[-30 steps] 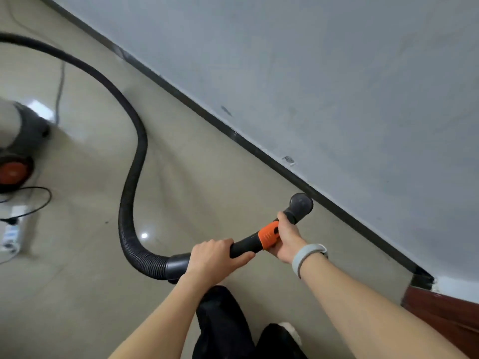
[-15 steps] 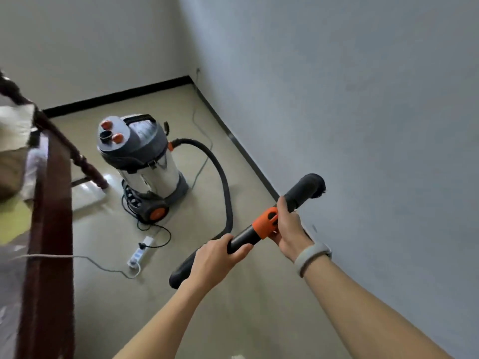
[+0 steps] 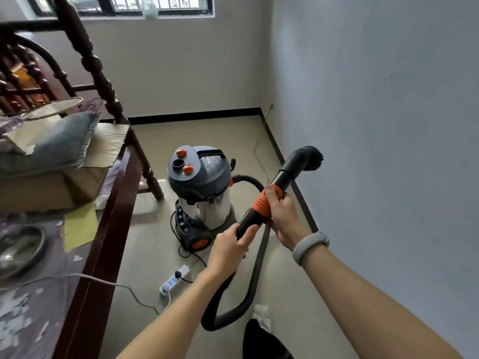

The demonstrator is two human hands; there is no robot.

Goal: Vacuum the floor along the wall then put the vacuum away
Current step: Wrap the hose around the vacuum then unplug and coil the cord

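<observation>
The canister vacuum stands upright on the tiled floor in the middle of the scene, between the dark wooden worktop on the left and the grey wall on the right, its wand raised clear of the floor. The right hand grips the wand at the orange collar, fingers wrapped round it, while the left hand holds the black tube just below; two grips like this probably steady the long wand and keep the round brush nozzle, at its far end, up near the wall. The ribbed hose droops in a slack loop to the near floor and runs back to the canister, so nothing pulls on the machine. A power strip lies on the floor near the canister's wheel with a black plug in it, which suggests the vacuum is not yet ready to stow. On the worktop sit an open cardboard box with a grey cushion resting on top; its inside is hidden. Nearer, a shallow metal bowl looks empty, though blur makes that unsure.
</observation>
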